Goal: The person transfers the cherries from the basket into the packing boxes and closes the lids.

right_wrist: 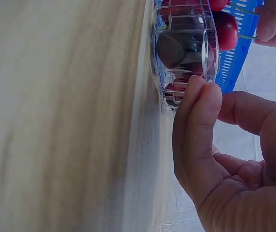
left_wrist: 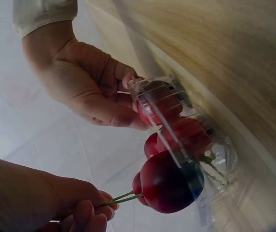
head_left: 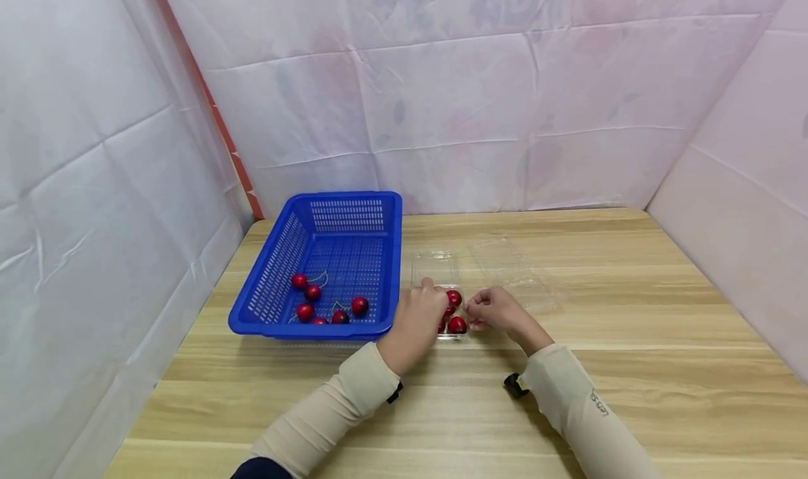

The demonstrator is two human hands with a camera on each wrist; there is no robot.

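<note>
A small clear plastic box (head_left: 453, 336) with several dark red cherries (head_left: 457, 325) in it stands on the table, its hinged lid (head_left: 435, 263) raised behind. By their green stems (left_wrist: 123, 198), my left hand (head_left: 416, 321) pinches cherries (left_wrist: 169, 181) at the top of the box, as the left wrist view shows. My right hand (head_left: 499, 312) holds the box's near right edge between thumb and fingertips (right_wrist: 210, 94). In the head view the left hand hides part of the box and some cherries.
Left of the box is a blue plastic basket (head_left: 396, 254) with several stemmed cherries (head_left: 305, 311) near its front. Other clear plastic boxes (head_left: 501, 258) lie behind the right hand on the wooden table (head_left: 631, 367). White sheets (head_left: 442, 114) hang around the table.
</note>
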